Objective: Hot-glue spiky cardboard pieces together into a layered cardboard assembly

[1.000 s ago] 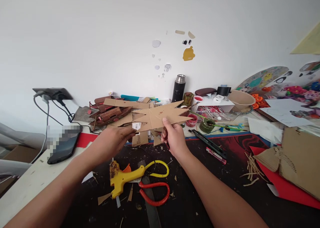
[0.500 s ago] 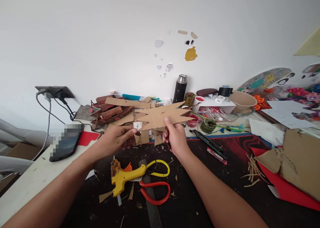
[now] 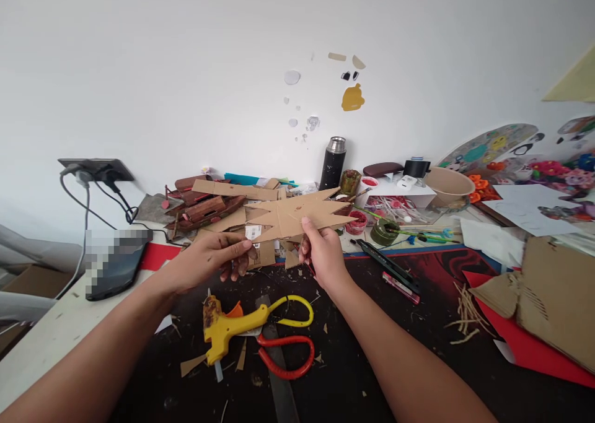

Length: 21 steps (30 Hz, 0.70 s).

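Observation:
A flat piece of cardboard (image 3: 302, 213) cut with pointed spikes is held up above the dark mat. My right hand (image 3: 323, 246) grips its near edge, thumb on top and fingers curled underneath. At the left end my left hand (image 3: 220, 256) pinches a spike tip between thumb and finger, beside a white barcode label (image 3: 253, 231). Below the hands lie a yellow glue gun (image 3: 232, 327), scissors with one yellow and one red handle (image 3: 297, 367), and a metal ruler-like strip (image 3: 283, 392).
A wooden model boat (image 3: 209, 209) and cardboard strips (image 3: 232, 189) lie behind. A black flask (image 3: 333, 163), paint pots (image 3: 356, 222) and a bowl (image 3: 449, 184) line the wall. A box cutter (image 3: 388, 265) is at right, a phone (image 3: 118, 268) at left.
The whole view has shifted slightly. Both hands keep their hold on the spiked cardboard, which has hardly moved.

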{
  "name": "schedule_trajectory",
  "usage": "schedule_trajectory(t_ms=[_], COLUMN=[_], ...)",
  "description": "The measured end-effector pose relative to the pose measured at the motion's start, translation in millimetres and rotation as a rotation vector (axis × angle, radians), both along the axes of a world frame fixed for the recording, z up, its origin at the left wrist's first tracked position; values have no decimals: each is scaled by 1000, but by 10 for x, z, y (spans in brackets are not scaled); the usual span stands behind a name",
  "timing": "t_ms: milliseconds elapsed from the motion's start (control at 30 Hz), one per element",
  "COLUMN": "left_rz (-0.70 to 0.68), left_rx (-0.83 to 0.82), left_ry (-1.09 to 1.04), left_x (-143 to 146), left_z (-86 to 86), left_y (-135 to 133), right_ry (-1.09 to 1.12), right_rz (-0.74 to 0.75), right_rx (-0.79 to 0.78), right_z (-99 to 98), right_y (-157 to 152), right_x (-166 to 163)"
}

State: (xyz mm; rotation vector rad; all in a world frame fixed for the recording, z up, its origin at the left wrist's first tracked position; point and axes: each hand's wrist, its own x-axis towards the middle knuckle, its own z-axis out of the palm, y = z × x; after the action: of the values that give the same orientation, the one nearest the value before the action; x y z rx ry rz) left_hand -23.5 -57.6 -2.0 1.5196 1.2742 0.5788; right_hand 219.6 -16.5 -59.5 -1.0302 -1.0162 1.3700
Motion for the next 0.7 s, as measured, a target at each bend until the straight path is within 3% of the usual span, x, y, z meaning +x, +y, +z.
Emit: schedule_trajectory(t_ms=[467, 700], left_rz=[-5, 97], left_rx=[20, 164], left_ry=[59, 127], left_x=[-95, -221], left_z=[28, 18], left_y=[32, 85], right_ry=[24, 59], right_rz=[-1, -20], right_rx=[-18, -33], right_z=[1, -17], right_y=[15, 45], right_x=[9, 14])
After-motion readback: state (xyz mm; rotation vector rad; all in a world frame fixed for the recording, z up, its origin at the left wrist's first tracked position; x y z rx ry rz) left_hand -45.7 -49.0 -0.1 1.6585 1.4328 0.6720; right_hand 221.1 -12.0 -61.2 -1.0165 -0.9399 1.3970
